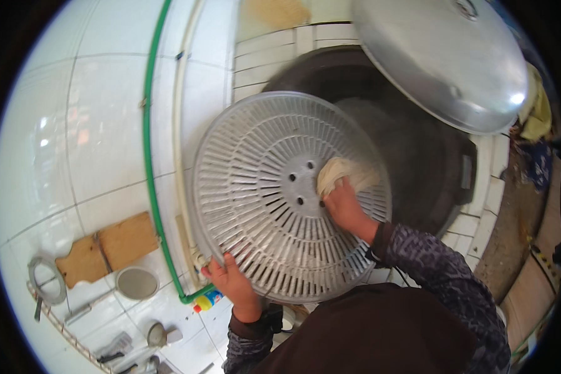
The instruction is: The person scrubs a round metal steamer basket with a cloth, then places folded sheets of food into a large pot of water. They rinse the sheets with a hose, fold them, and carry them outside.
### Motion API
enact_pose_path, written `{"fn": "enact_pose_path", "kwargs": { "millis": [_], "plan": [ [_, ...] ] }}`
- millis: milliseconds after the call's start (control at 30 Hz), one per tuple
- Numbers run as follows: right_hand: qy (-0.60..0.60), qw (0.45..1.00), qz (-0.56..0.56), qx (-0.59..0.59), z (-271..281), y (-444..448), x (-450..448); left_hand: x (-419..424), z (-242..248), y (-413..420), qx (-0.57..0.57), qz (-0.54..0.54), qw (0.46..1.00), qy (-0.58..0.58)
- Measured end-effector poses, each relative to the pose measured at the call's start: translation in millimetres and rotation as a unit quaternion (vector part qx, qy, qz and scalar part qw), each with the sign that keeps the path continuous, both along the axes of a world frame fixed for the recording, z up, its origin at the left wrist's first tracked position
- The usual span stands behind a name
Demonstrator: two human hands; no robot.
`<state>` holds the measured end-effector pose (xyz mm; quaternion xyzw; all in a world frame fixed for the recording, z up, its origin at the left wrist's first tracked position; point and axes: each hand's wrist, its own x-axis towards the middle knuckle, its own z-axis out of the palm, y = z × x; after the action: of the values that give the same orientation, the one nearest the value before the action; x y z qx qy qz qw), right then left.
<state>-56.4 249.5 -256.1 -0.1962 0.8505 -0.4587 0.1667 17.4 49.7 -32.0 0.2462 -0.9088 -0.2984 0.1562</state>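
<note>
A large round metal steamer tray [243, 187] with radial slots and a few round holes at its centre stands tilted before me. My left hand [233, 284] grips its near left rim, thumb on the slotted face. In my right hand [348, 208] is a bunched cream cloth [339, 173], pressed against the tray right of the centre holes. Behind the tray, a wide dark pot [416, 173] is partly hidden, with what looks like steam over it.
A big domed metal lid [444, 56] leans at the upper right, over the pot's far side. Along the white tiled wall run a green pipe [148, 140] and a cream pipe [178, 117]. A wooden board [121, 243], a sieve [137, 283] and a yellow bottle [207, 301] are at the lower left.
</note>
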Motion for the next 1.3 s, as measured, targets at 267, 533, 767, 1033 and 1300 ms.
{"fn": "enact_pose_path", "kwargs": {
  "millis": [267,533,767,1033,1300],
  "plan": [
    [0.006,0.965,-0.129,-0.228,12,-49,-23,-15,21,30,-0.072,0.032,0.996,-0.040],
    [0.022,0.908,-0.018,0.417,-148,61,-23,20,5,32,0.239,0.030,0.969,0.043],
    [0.053,0.967,-0.249,-0.009,-89,43,-8,93,-25,48,0.319,-0.079,0.923,-0.201],
    [0.001,0.964,-0.014,-0.264,57,-36,35,3,32,-33,0.286,-0.014,0.957,-0.054],
    [0.147,0.981,-0.119,0.036,-73,-26,-24,-12,11,-25,0.182,0.042,0.982,-0.010]
  ]
}}
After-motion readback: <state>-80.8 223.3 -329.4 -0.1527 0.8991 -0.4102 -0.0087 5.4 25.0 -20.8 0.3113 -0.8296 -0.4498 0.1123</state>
